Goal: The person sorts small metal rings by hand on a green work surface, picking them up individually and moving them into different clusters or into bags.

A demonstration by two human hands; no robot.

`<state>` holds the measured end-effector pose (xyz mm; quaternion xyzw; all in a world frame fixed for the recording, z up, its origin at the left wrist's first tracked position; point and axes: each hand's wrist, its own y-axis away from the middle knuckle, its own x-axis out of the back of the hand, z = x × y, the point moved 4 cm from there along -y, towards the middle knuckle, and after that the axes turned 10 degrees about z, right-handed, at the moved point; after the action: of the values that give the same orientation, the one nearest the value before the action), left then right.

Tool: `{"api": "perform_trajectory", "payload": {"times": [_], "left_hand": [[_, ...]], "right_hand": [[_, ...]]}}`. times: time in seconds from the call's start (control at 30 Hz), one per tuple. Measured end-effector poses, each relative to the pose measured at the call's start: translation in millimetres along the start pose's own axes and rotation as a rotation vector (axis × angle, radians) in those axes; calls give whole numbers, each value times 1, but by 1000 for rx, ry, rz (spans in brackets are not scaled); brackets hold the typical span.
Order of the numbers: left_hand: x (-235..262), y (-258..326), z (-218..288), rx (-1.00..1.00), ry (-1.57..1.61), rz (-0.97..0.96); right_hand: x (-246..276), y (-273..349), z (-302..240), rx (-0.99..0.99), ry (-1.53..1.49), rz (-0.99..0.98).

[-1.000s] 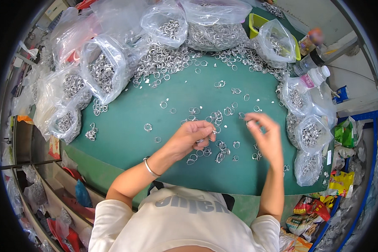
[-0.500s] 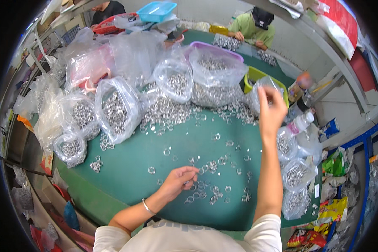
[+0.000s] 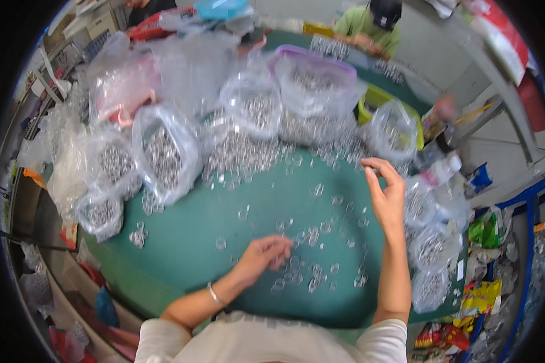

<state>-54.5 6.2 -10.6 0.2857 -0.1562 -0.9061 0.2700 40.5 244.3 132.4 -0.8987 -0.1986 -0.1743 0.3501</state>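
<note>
Small silver metal rings (image 3: 310,236) lie scattered over the green tabletop (image 3: 181,254). Among them, low over the middle of the table, is my left hand (image 3: 265,257), its thumb and fingers pinched together. Whatever may be between those fingertips is too small and blurred to make out. My right hand (image 3: 389,195) hovers over the right side of the table, thumb and forefinger a little apart, with nothing visible between them. Just beyond it, a clear plastic bag of rings (image 3: 393,134) sits in a lime-green basket (image 3: 418,124).
A heap of rings (image 3: 242,154) lies before several open bags, one in a purple tub (image 3: 321,60). More ring bags (image 3: 430,248) line the right edge beside a bottle (image 3: 443,169). Across the table, a person in green (image 3: 351,27) handles similar pieces.
My right hand has come back toward me from the bag in the lime-green basket, and its fingers have parted slightly. The left hand stays pinched in nearly the same place.
</note>
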Motion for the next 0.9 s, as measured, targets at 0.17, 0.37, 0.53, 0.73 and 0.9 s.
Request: {"api": "perform_trajectory", "payload": {"times": [0.17,0.37,0.53,0.73,0.9], "left_hand": [[8,-12,6,-120,-221,13],[-20,-42,29,-610,-858,117],[-33,-72,38,-645,-1175,129],[-56,-127,42,-825,-1366,193],[-62,-155,27,-749,-1426,59]], "right_hand": [[11,114,21,-126,143,-457],[-27,157,30,-24,383,-488],[-19,178,18,8,283,-524],[-2,114,76,-75,330,-63],[-24,105,102,-98,471,-194]]}}
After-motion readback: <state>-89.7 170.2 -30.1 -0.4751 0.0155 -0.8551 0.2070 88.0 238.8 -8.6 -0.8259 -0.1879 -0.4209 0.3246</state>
